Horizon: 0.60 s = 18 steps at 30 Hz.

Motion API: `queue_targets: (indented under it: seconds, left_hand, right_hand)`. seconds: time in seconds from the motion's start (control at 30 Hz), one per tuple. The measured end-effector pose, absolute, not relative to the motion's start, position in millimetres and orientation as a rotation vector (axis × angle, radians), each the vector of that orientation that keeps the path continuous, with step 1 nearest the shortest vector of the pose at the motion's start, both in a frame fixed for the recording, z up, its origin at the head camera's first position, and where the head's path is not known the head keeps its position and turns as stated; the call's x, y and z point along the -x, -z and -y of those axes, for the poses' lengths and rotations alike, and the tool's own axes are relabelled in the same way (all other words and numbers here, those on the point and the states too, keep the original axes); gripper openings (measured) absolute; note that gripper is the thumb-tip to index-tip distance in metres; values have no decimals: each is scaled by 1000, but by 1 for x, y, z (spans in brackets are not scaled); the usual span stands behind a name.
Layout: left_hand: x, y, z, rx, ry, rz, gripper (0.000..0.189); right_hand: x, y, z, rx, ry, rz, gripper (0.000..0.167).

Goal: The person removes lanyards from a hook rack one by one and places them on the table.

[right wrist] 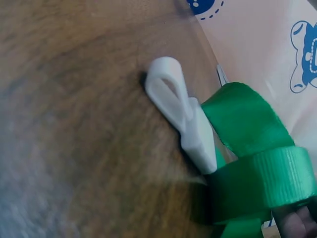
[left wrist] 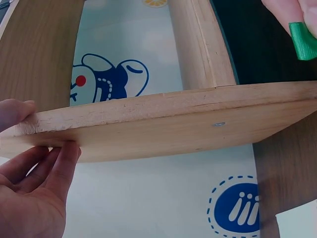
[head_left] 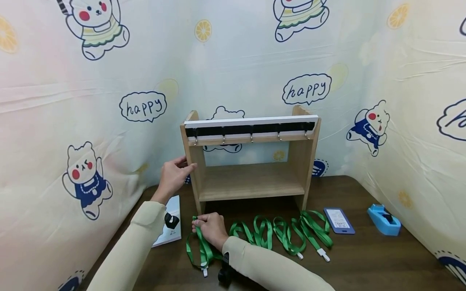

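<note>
A small wooden shelf rack [head_left: 251,182] stands on the table in the head view, with a white rail and a black strip [head_left: 236,130] bearing several metal hooks along its top front. My left hand [head_left: 172,178] holds the rack's left side panel [left wrist: 148,129], thumb on one face and fingers on the other. Below that panel, my right hand [head_left: 211,229] pinches the top of a green lanyard [head_left: 204,244]. The lanyard's white plastic clip [right wrist: 195,134] lies at the tabletop in the right wrist view. More green lanyards [head_left: 263,234] lie in loops to the right.
A blue-framed badge holder [head_left: 339,221] lies right of the lanyards, and a light-blue tape dispenser [head_left: 384,220] sits farther right. White printed paper [head_left: 174,230] lies partly behind the left wrist. Printed fabric [head_left: 233,72] surrounds the dark wooden table [head_left: 364,258].
</note>
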<state>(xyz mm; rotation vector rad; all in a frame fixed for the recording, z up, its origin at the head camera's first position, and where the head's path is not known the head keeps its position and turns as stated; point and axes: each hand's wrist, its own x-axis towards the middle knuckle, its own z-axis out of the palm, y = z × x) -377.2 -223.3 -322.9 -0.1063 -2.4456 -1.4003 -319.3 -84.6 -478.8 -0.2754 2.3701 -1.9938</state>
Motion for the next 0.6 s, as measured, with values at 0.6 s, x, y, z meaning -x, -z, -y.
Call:
queue_targets:
  seconds: [0.6]
  left_hand:
    - [375, 322, 223, 102, 1385, 2443, 64]
  right_hand:
    - [320, 474, 74, 341, 1882, -2547, 23]
